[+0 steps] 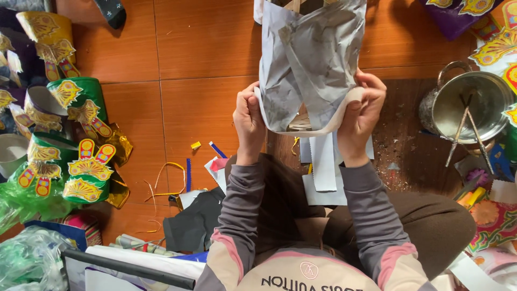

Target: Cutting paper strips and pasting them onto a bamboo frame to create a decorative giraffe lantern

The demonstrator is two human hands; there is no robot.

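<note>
Head view: a curved sheet of grey paper [309, 59] is held up over a dark wooden board [409, 140], which lies on the orange tiled floor [183, 54]. The left hand [249, 121] is closed in a near-fist on the left end of the sheet's white bottom rim, and the right hand [365, 110] is closed on the right end, thumb in front and fingers curled behind. The sheet is bowed between them into an open tube, creased and wrinkled above.

For the bending to go well, it is judged that the rim should be kept level between both grips, the curve eased round evenly, and the pinch kept close to the edge so that no new crease is pressed in.

White paper strips [326, 164] lie on the board below the sheet. To the left, green cylindrical crowns [81, 99] are stacked, each fronted with gold butterfly-shaped cut-outs edged in red. A gold crown [46, 27] stands at the upper left. At the right a metal pot [468, 102] is set with sticks across its mouth, beside bright floral printed paper [493, 221]
</note>
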